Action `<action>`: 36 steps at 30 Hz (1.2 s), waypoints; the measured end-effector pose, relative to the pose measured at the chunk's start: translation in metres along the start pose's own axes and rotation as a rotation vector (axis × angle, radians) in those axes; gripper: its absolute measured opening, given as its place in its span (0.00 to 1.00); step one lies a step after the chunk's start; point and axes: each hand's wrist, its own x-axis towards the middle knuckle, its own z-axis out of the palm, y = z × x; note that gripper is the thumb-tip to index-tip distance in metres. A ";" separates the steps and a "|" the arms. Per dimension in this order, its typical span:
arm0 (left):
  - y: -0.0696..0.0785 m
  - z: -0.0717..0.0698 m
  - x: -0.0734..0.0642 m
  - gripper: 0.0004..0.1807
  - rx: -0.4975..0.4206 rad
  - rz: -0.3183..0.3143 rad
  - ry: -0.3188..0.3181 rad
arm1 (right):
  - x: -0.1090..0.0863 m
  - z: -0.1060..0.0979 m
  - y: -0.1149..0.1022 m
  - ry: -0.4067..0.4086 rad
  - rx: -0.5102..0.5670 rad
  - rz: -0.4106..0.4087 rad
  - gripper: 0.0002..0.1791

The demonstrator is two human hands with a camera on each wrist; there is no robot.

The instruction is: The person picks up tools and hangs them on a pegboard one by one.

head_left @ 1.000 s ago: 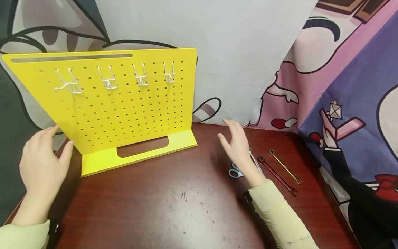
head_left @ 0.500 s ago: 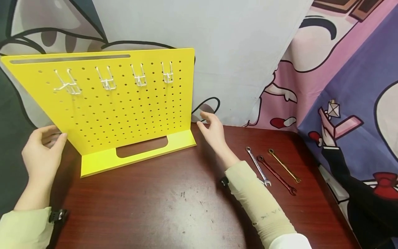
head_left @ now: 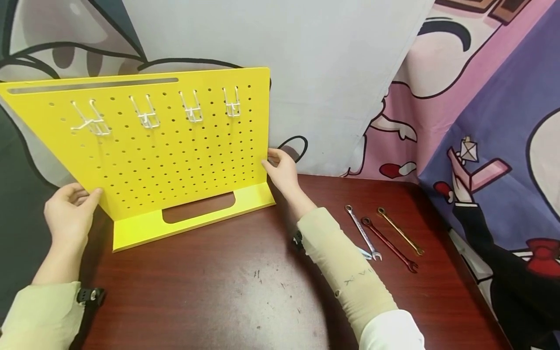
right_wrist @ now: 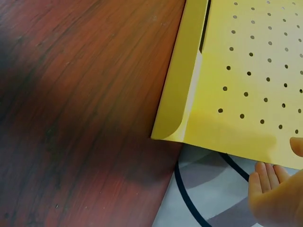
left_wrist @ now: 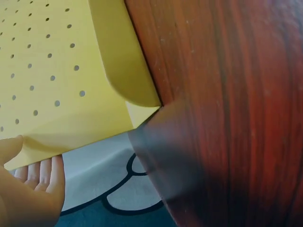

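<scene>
A yellow pegboard (head_left: 183, 146) stands upright on its flat foot, with several white wire hooks (head_left: 148, 119) along its upper part. My left hand (head_left: 70, 211) holds the board's left edge low down, thumb in front and fingers behind. At the opposite side, my right hand (head_left: 284, 172) pinches the right edge the same way. In the left wrist view the left hand (left_wrist: 33, 189) shows its fingers just past the board's edge. The right wrist view has the right hand (right_wrist: 279, 194) at the picture's border, partly cut off.
On the table's right lie a silver wrench (head_left: 363, 233), a red wrench (head_left: 389, 244) and a gold wrench (head_left: 400, 231). Light blue scissors (head_left: 364, 253) show only partly beside my right sleeve. A printed cloth (head_left: 332, 97) hangs behind the reddish-brown table (head_left: 227, 282).
My right hand has moved left from above the scissors to the board's right edge. The left hand has closed onto the left edge. The pegboard keeps nearly the same place.
</scene>
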 end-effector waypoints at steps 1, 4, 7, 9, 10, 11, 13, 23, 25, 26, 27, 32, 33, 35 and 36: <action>-0.001 0.001 0.000 0.19 0.008 0.007 0.002 | 0.001 0.002 -0.001 0.002 0.003 0.003 0.23; -0.002 0.002 0.001 0.19 0.028 0.026 0.018 | 0.004 0.006 -0.003 0.013 0.005 0.002 0.23; -0.003 0.002 0.001 0.18 0.061 0.059 0.041 | 0.007 0.010 -0.002 0.037 0.004 0.001 0.22; -0.005 0.003 0.001 0.17 0.085 0.084 0.055 | 0.009 0.011 -0.002 0.058 -0.005 0.002 0.21; -0.005 0.004 0.001 0.16 0.098 0.098 0.062 | 0.010 0.011 -0.001 0.069 -0.010 0.003 0.20; -0.007 0.005 0.002 0.15 0.113 0.111 0.067 | 0.012 0.011 -0.001 0.079 -0.020 0.004 0.19; -0.009 0.007 0.003 0.10 0.138 0.133 0.074 | 0.014 0.010 0.000 0.098 -0.041 0.004 0.17; -0.013 0.016 0.006 0.09 0.182 0.241 0.063 | 0.019 -0.004 0.018 0.093 -0.080 -0.016 0.13; -0.014 0.018 0.006 0.10 0.187 0.257 0.059 | 0.019 -0.009 0.022 0.076 -0.098 -0.034 0.13; -0.014 0.020 0.006 0.09 0.191 0.262 0.056 | 0.019 -0.012 0.024 0.070 -0.106 -0.042 0.13; -0.014 0.022 0.006 0.07 0.197 0.269 0.052 | 0.019 -0.015 0.026 0.062 -0.113 -0.047 0.13; -0.012 0.032 0.005 0.12 0.210 0.285 0.030 | 0.018 -0.030 0.033 0.024 -0.109 -0.046 0.13; -0.011 0.034 0.005 0.14 0.208 0.288 0.021 | 0.018 -0.033 0.035 0.022 -0.106 -0.044 0.13; -0.008 0.040 0.004 0.15 0.209 0.293 0.003 | 0.017 -0.039 0.038 0.025 -0.100 -0.041 0.14; -0.007 0.043 0.004 0.17 0.210 0.294 -0.004 | 0.016 -0.042 0.040 0.026 -0.101 -0.039 0.14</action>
